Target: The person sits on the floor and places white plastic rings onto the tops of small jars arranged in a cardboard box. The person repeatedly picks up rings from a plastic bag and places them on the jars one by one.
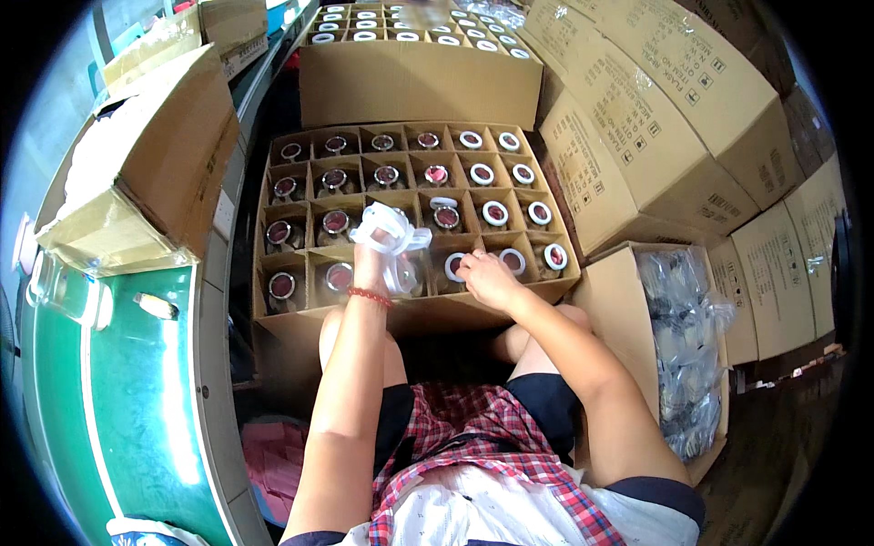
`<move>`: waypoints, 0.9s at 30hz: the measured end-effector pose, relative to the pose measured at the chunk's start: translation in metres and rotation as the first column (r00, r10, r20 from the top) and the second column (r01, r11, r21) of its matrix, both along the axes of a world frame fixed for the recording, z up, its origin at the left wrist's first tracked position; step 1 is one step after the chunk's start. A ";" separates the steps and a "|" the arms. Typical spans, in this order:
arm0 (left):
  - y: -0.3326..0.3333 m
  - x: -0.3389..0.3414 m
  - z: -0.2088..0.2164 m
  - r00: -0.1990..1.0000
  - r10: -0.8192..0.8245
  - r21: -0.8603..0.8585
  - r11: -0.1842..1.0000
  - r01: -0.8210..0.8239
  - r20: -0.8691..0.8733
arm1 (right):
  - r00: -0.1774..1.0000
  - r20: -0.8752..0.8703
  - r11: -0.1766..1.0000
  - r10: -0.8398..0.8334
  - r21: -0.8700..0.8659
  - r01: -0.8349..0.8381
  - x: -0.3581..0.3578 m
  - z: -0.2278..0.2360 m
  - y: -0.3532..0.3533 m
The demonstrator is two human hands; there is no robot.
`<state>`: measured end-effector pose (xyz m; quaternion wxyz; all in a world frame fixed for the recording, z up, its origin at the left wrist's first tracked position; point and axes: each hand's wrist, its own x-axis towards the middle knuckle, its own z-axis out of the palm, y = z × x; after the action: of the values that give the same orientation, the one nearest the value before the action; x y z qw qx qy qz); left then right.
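Note:
In front of me is an open cardboard carton (437, 314), split by dividers into cells that each hold a glass vessel with a round, dark reddish mouth. White plastic rings sit on the mouths in the right-hand columns; those at the left have bare, shiny rims. My left hand (371, 255), over the carton's middle, is closed round a bunch of translucent white plastic rings (387, 227) that partly hide its fingers. Bent fingers of my right hand (489, 279) grip the edge of a white ring (447, 266) on a front-row vessel. Another white ring (443, 202) lies askew by a mouth behind.
A second divided carton (419, 82) of ringed vessels stands beyond. Closed cartons (655, 118) are stacked at the right, above an open box of plastic-wrapped items (678, 318). At left, a green-topped bench (137, 382) bears an open carton (173, 155) and a clear container (68, 291).

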<state>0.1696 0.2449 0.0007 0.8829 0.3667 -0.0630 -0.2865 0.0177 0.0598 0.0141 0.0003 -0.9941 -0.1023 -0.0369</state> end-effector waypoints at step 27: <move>-0.012 0.012 0.000 0.995 0.090 0.018 0.996 -0.091 0.042 | 0.927 0.098 0.813 -0.363 0.519 0.263 0.135 0.025 -0.041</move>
<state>0.1813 0.2331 0.0007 0.8898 0.3836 -0.0619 -0.2392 0.1528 0.0187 0.0387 0.2398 -0.9549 0.0769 -0.1576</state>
